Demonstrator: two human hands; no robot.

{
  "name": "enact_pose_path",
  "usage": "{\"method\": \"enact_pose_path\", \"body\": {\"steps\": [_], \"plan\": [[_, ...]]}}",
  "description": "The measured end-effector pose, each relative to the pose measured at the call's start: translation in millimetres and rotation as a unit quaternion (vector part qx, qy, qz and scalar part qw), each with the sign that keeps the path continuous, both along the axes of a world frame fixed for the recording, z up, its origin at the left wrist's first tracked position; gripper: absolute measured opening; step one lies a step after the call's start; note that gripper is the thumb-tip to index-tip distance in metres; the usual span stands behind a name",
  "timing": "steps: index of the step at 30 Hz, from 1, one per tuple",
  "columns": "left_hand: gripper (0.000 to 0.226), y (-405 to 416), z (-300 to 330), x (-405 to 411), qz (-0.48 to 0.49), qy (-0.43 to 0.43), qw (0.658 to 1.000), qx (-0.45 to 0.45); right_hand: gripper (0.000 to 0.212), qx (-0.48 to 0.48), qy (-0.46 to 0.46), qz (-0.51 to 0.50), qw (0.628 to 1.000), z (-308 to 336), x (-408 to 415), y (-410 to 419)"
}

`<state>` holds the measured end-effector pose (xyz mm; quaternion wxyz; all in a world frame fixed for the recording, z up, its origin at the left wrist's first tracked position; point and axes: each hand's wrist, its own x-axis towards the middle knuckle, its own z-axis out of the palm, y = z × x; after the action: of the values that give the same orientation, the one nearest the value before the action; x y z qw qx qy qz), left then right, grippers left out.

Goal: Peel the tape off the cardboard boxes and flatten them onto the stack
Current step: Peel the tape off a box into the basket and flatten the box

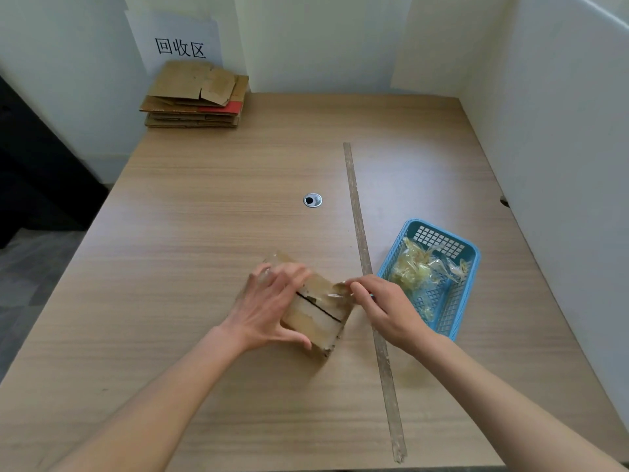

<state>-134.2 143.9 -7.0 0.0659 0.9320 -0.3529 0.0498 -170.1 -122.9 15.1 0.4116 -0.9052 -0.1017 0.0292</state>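
While left hand (269,308) steadies, box (320,318) tilted rightward

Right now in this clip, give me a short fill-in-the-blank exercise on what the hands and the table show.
1. The left hand steadies the small cardboard ____ on the table.
2. The right hand pinches a strip of clear ____ at the box's top.
3. Peeled scraps lie in the ____ basket.
4. The flattened stack sits at the table's far ____ corner.

Missing words: box; tape; blue; left
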Motion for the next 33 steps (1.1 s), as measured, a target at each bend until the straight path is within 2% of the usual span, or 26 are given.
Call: {"method": "enact_pose_path", "body": {"steps": [2, 4, 7, 8, 10, 13, 16, 18, 21, 23, 28, 31, 33], "plan": [[0.104, 6.8, -1.9, -1.8, 0.047, 0.026, 0.998, -0.039, 0.034, -0.006, 0.01, -0.021, 1.0, -2.6, -3.8, -0.6], [0.082, 9.5, -2.9, -3.7, 0.05, 0.122, 0.984, -0.123, 0.036, -0.031, -0.003, -0.054, 0.998, -6.8, -4.5, 3.5], [0.069, 0.4, 0.8, -6.3, 0.099, 0.261, 0.937, -0.21, 0.018, -0.046, -0.039, -0.101, 0.993, -5.6, -4.1, 13.4], [0.071, -6.0, 0.7, -8.9, 0.133, 0.264, 0.932, -0.209, 0.013, -0.049, -0.046, -0.101, 0.993, -4.5, -4.7, 18.9], [0.089, -21.5, -4.2, -17.3, 0.198, 0.221, 0.941, -0.164, 0.01, -0.056, -0.044, -0.088, 0.994, -3.3, -7.3, 34.6], [0.112, -37.2, -17.5, -31.9, 0.251, 0.17, 0.94, -0.158, 0.013, -0.04, 0.026, -0.064, 0.997, -1.8, -8.3, 49.1], [0.112, -32.2, -23.6, -31.8, 0.212, 0.175, 0.945, -0.177, 0.019, 0.024, 0.166, 0.004, 0.986, 4.8, -0.5, 35.6], [0.106, -26.5, -23.8, -28.0, 0.174, 0.175, 0.953, -0.174, 0.019, 0.013, 0.204, 0.062, 0.977, 10.7, 5.2, 29.3], [0.095, -19.3, -22.2, -24.7, 0.152, 0.163, 0.959, -0.175, 0.016, -0.104, 0.147, 0.11, 0.978, 18.9, 25.0, 20.0], [0.08, -13.1, -22.8, -24.2, 0.129, 0.144, 0.969, -0.152, 0.013, -0.154, 0.09, 0.09, 0.98, 21.9, 37.8, 9.8], [0.06, -6.1, -20.0, -23.8, 0.061, 0.118, 0.983, -0.123, 0.011, -0.118, 0.002, 0.035, 0.992, -2.9, 30.8, 15.7], [0.068, -1.9, -20.2, -21.3, 0.06, 0.156, 0.975, -0.146, 0.012, -0.101, -0.004, 0.071, 0.992, -7.7, 31.5, 13.7], [0.077, -1.4, -21.7, -21.6, 0.065, 0.152, 0.976, -0.141, 0.016, -0.118, -0.002, 0.125, 0.985, -3.6, 33.1, 12.8]]}}
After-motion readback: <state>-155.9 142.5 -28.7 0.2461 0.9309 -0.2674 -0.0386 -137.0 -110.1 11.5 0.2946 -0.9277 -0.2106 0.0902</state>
